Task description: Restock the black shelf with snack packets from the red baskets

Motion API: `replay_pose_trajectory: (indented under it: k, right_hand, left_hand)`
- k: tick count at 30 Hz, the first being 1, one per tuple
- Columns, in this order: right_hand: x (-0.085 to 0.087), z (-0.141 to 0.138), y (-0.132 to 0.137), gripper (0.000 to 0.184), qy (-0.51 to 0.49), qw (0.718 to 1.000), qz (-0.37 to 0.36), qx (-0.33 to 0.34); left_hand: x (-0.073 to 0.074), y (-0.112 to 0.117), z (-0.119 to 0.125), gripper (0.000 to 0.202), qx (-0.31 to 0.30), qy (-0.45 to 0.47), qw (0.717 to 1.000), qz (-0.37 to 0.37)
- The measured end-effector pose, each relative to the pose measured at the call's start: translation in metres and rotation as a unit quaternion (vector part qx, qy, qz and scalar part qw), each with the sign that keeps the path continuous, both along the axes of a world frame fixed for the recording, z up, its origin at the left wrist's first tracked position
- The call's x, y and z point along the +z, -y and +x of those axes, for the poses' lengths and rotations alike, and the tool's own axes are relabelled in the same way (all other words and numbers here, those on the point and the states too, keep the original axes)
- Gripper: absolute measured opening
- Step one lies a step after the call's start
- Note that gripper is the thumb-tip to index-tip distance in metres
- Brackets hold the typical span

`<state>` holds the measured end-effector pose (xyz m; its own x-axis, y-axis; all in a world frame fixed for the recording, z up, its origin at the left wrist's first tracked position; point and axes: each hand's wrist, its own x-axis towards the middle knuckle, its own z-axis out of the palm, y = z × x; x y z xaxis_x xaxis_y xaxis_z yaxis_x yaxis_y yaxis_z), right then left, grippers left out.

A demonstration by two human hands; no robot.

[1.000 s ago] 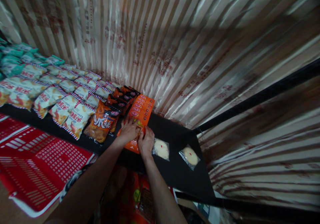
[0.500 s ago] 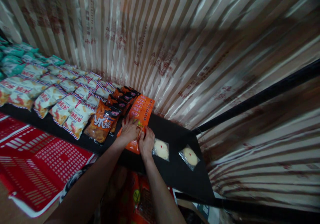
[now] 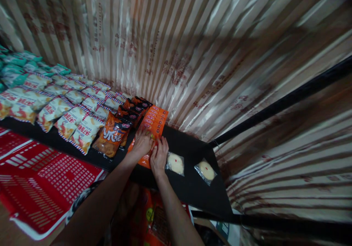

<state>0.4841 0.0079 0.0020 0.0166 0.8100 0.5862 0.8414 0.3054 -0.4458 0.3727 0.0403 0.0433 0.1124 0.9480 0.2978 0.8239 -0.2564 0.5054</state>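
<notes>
My left hand (image 3: 141, 143) lies flat, fingers spread, on the near end of a row of overlapping orange packets (image 3: 154, 121) on a black shelf (image 3: 192, 187). My right hand (image 3: 159, 156) rests beside it on the packets' right edge, fingers extended and pressing down. Just left of the orange row stand dark orange snack bags (image 3: 112, 138). To the right of my right hand lie two clear wrapped round cakes, one close (image 3: 175, 163) and one farther right (image 3: 206, 171).
Rows of white striped snack bags (image 3: 79, 130) and teal bags (image 3: 16, 61) fill the shelf to the left. A red plastic basket (image 3: 41, 183) sits below left. A striped satin curtain (image 3: 192, 55) backs the shelf; a black bar (image 3: 280, 105) crosses at right.
Both hands slid slightly up along the orange packets; the right hand's fingers have flattened out. The view shifted a little.
</notes>
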Motion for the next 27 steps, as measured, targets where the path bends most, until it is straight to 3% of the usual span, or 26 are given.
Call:
replay_pose_trajectory:
  k: [4,16,21,27]
  right_hand:
    - [0.006,-0.002,0.019,0.042,0.003,0.998,0.013,0.059]
    - [-0.013,0.014,0.089,0.042,-0.044,0.998,0.027,0.043]
    - [-0.024,0.025,0.13,0.031,-0.051,0.998,0.031,0.03]
    - [-0.041,0.06,0.194,0.026,-0.046,0.995,-0.039,0.082]
  left_hand:
    - [0.002,0.008,0.005,0.031,-0.04,0.03,0.998,0.028]
    - [-0.02,0.08,0.037,0.039,-0.197,0.056,0.979,0.018]
    - [-0.029,0.124,0.042,0.038,-0.265,0.034,0.963,0.04]
    - [-0.042,0.189,0.046,0.035,-0.304,0.04,0.951,0.037]
